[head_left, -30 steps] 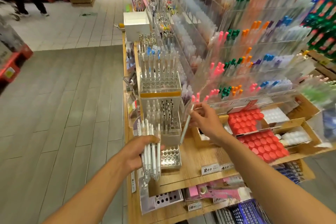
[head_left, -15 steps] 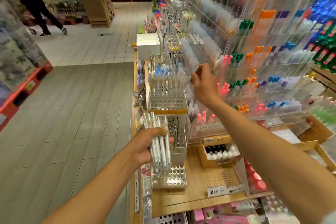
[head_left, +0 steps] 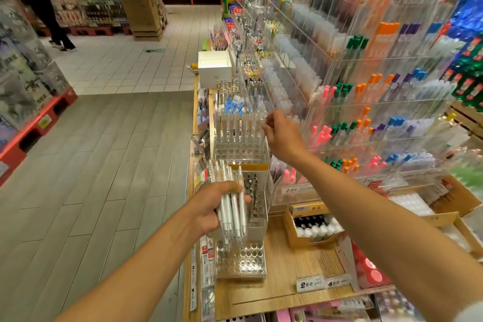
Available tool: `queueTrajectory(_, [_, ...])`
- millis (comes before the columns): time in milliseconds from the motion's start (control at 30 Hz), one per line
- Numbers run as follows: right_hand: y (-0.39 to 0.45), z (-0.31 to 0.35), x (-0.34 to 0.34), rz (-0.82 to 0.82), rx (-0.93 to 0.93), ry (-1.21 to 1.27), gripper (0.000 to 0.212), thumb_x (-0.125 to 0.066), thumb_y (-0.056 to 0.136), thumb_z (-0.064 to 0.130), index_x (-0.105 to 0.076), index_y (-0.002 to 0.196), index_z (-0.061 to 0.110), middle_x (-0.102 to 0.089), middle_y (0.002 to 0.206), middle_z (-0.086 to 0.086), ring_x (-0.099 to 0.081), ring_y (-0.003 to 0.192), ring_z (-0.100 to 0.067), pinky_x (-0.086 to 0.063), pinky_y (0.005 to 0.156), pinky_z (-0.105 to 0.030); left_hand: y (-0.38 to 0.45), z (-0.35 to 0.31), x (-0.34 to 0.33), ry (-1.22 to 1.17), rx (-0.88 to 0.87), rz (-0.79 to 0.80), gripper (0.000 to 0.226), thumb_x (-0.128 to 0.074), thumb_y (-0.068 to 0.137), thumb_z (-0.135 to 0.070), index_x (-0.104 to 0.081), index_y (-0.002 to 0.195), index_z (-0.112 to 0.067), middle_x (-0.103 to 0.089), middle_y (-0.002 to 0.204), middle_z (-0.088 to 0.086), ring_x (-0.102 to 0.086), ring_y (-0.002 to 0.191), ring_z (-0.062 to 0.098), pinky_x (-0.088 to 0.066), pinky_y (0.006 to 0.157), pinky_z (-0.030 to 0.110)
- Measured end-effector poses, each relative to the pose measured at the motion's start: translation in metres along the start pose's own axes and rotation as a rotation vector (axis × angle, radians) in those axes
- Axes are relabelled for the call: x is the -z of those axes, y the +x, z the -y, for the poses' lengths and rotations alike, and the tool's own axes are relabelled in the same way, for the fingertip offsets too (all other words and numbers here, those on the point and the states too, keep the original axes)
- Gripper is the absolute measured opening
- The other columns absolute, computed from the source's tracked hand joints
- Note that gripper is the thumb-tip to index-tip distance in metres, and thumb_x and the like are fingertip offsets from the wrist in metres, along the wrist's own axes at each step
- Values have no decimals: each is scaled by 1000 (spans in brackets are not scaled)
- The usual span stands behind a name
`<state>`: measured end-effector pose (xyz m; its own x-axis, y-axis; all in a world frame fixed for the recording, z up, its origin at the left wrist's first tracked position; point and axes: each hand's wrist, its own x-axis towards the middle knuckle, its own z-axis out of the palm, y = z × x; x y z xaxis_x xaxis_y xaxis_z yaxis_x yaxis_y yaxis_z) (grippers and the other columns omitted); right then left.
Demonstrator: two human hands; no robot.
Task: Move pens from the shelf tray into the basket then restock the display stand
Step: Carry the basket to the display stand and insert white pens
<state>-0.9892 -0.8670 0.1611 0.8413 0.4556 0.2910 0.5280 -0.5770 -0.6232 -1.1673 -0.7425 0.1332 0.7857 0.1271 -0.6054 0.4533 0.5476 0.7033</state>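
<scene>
My left hand [head_left: 217, 206] grips a bundle of white pens [head_left: 231, 204], my fingers [head_left: 245, 200] curled round their middles and my thumb laid across the front. The pens stand nearly upright, tips down, just in front of the clear display stand [head_left: 241, 217]. That stand rises in steps on the wooden worktop [head_left: 300, 269]: its near, lowest tier [head_left: 240, 260] shows rows of bare round holes, the middle tier holds dark pens, and the far, top tier [head_left: 239, 125] carries a row of pale pens standing in their holes.

My right hand [head_left: 281, 136] is up at the right end of that top row, its fingers bent and drawn together close to the last pen there. The blur keeps me from telling whether they are pinching anything.

To the right of the stand sits a cardboard box [head_left: 312, 225] of small black and white bottles, and in front of it two price tags [head_left: 322, 283] on the worktop edge. Further right, a wall of clear racks [head_left: 366, 102] holds pink, green, orange and blue pens. A white box [head_left: 214, 66] stands at the far end of the shelf. On the left is grey plank floor [head_left: 91, 178], and far off a person's legs [head_left: 49, 15] by red pallets.
</scene>
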Motion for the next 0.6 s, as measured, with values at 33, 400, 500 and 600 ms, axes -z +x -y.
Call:
queueTrajectory(33, [1,1,-1,-4,-14,11,10,-51,100,23,-44,95,17,-55,81,3,-52,72,-15,-39,59,-29,0,-1,0,7,-3,0,19,-64,85,2,-63,104,5,-74,83,22,-75,79,28,-61,62,34])
queueTrajectory(400, [-8,-2,4,73,-184,-76,36,-62,95,26,-53,63,11,-53,56,-6,-46,51,-15,-41,63,-27,-5,-9,-3,25,-24,8,17,-62,88,-1,-62,104,4,-74,79,19,-74,70,23,-59,61,31])
queueTrajectory(500, [-27,-4,-2,188,-302,120,21,-66,91,24,-60,78,10,-60,70,-1,-54,61,-9,-44,61,-23,-6,-11,-5,22,-34,21,16,-62,88,-1,-63,103,4,-74,79,18,-73,69,23,-58,61,31])
queueTrajectory(600, [-44,4,0,334,-359,426,17,-65,92,26,-64,85,11,-65,76,2,-56,58,-5,-45,54,-19,-6,-12,-5,20,-51,26,15,-63,88,-1,-65,102,3,-73,78,17,-72,67,22,-57,55,29])
